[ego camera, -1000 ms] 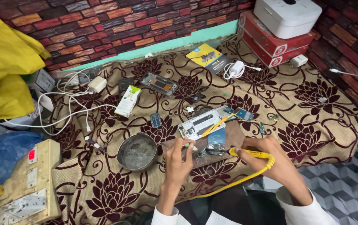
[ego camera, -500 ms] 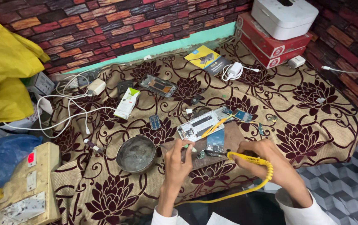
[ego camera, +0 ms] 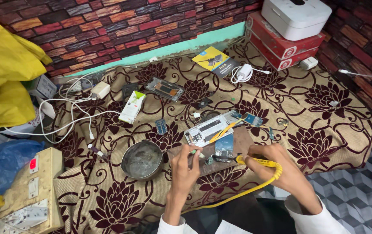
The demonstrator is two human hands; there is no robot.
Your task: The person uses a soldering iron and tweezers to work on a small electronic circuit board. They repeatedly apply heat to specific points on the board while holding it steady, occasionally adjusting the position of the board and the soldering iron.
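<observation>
Right hand (ego camera: 281, 171): clenched round a yellow soldering iron (ego camera: 255, 161), tip aimed left at the small circuit board (ego camera: 223, 151); yellow cord (ego camera: 255, 187) looping back toward the body.
Left hand (ego camera: 185, 167): pinching a thin green-tipped tool (ego camera: 196, 152) just beside the board's left edge.
Small circuit board: lying on a brown work mat (ego camera: 242, 138), between both hands.
Metal bowl (ego camera: 142, 159): just left of the left hand, on the floral cloth (ego camera: 324, 112).
Opened phone frame (ego camera: 210, 128): beyond the mat, yellow strip across it.
Farther back: white-green box (ego camera: 132, 106), white charger (ego camera: 243, 72), red boxes (ego camera: 281, 43) against the brick wall (ego camera: 108, 26).
</observation>
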